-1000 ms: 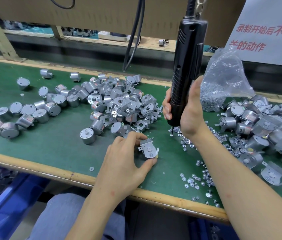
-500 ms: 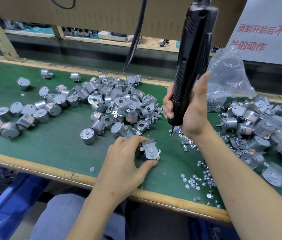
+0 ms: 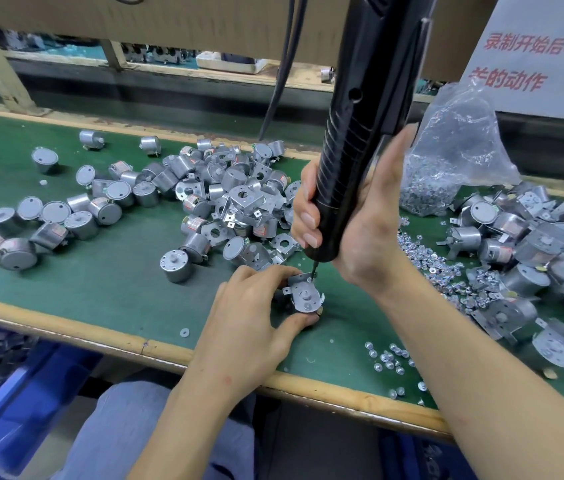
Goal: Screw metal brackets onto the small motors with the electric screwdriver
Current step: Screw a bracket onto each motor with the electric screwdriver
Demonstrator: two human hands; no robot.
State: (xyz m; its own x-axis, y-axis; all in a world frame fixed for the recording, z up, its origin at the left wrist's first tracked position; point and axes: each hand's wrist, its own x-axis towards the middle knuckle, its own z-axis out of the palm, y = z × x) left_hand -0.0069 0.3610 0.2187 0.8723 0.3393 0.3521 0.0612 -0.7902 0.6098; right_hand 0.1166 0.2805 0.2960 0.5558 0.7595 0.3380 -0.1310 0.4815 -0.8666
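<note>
My left hand [image 3: 254,315] pinches a small silver motor with a metal bracket [image 3: 305,295] on top, holding it down on the green mat near the front edge. My right hand [image 3: 353,216] grips the black electric screwdriver [image 3: 360,126], which hangs from above on a cable. Its bit tip touches the far corner of the bracket, where a screw sits. Loose screws [image 3: 426,261] lie scattered just right of the held motor.
A heap of motors and brackets [image 3: 232,199] lies behind my left hand, and plain motors [image 3: 55,216] spread to the left. More bracketed motors [image 3: 530,244] pile up at the right beside a clear bag of screws [image 3: 447,168]. A blue bin [image 3: 14,410] sits below the bench.
My right hand brought the screwdriver from the loose screws toward me and down onto the bracket. My left hand kept its hold on the motor.
</note>
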